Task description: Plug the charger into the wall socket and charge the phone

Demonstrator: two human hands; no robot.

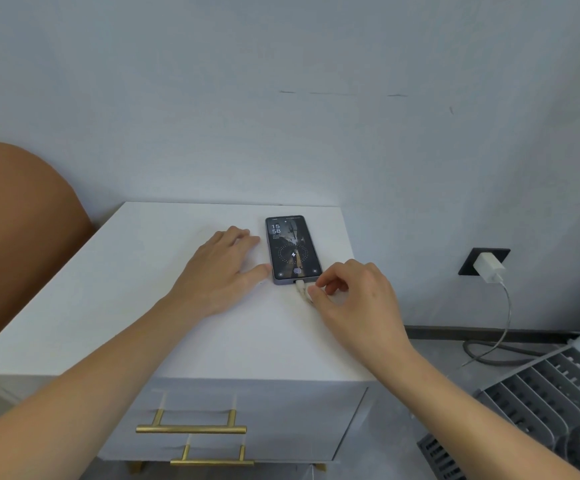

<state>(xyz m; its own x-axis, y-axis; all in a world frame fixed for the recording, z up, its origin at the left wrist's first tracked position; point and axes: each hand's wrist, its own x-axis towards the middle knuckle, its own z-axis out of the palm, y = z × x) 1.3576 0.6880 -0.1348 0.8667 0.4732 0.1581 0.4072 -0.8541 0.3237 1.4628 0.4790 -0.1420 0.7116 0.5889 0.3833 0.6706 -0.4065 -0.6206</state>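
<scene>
A phone (292, 249) lies face up on the white cabinet top (150, 289), its screen lit with a lightning symbol. A white cable plug (300, 287) sits in the phone's near end. My right hand (354, 299) pinches the cable just behind that plug. My left hand (226, 268) lies flat on the cabinet, fingers spread, thumb touching the phone's left edge. The white charger (489, 266) sits in the black wall socket (472, 259) at the right, and its cable (505, 323) hangs down to the floor.
The cabinet has two drawers with brass handles (191, 427). A brown rounded chair back (15, 244) stands at the left. A grey slatted rack (545, 403) lies on the floor at the lower right, under the socket. The wall is right behind the cabinet.
</scene>
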